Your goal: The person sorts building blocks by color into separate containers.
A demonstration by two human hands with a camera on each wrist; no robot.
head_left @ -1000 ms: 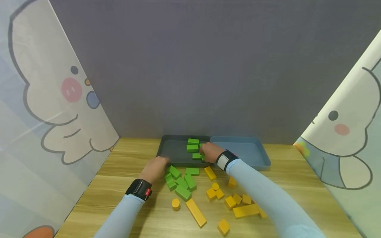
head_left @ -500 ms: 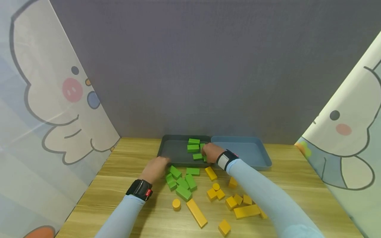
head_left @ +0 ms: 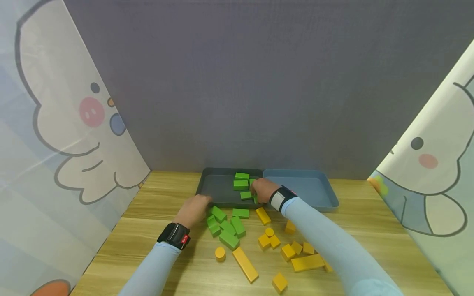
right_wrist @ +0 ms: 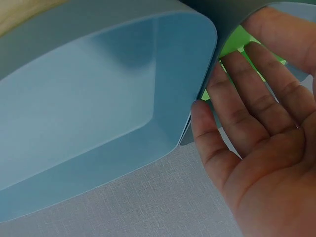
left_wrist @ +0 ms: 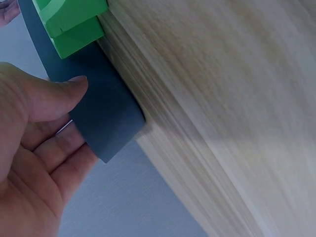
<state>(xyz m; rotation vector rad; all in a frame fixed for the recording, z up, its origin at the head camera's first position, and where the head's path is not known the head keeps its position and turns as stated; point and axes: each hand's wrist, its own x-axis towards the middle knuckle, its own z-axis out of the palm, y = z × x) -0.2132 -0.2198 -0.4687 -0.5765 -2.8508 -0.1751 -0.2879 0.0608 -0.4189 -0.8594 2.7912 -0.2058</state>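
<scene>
My left hand [head_left: 193, 211] grips the front left corner of the dark grey tray [head_left: 217, 190]. In the left wrist view the thumb [left_wrist: 64, 98] presses the outside of the tray wall [left_wrist: 111, 111], with the other fingers behind it. My right hand [head_left: 262, 190] reaches into the right end of this tray. Its fingertips hold a green block [head_left: 255, 199], partly hidden by the hand. Several other green blocks [head_left: 241, 185] lie in the tray's right half. In the right wrist view, green [right_wrist: 237, 40] shows between thumb and fingers.
A blue tray [head_left: 301, 188] adjoins the dark one on the right. Several green blocks [head_left: 228, 239] lie before the dark tray. Several yellow blocks [head_left: 245, 264], some cubes and some long bars, are spread nearer on the wooden table. A grey panel [head_left: 237, 102] stands behind.
The right hand has shifted very slightly over the green block at the right end of the dark tray. The left hand keeps its hold on the tray corner.
</scene>
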